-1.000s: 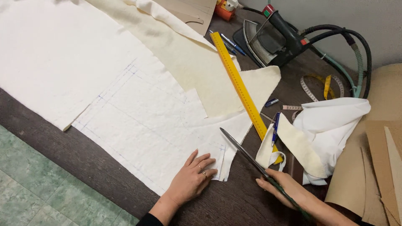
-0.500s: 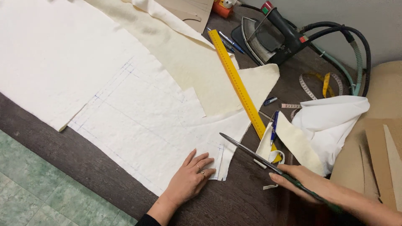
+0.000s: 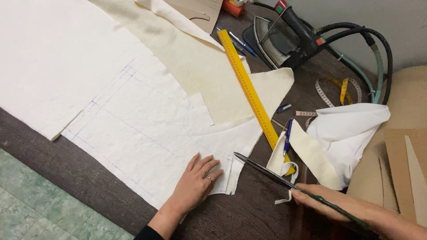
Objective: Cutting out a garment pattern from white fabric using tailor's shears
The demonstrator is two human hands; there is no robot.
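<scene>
The white fabric (image 3: 147, 129) — soft, faintly crinkled, ruled with blue lines — lies flat on the dark wood table (image 3: 66, 178), as a second ago. The left hand (image 3: 195, 184) still presses its corner, fingers spread. The right hand (image 3: 333, 204) has drawn back rightward, gripping long steel scissors (image 3: 267, 171) — blade tip just beside the cloth's edge. A stiff yellow ruler (image 3: 249, 91) slants beyond.

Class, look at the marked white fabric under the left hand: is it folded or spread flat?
Spread flat. The marked white fabric lies open on the dark table, with the left hand pressing its edge down.
</scene>
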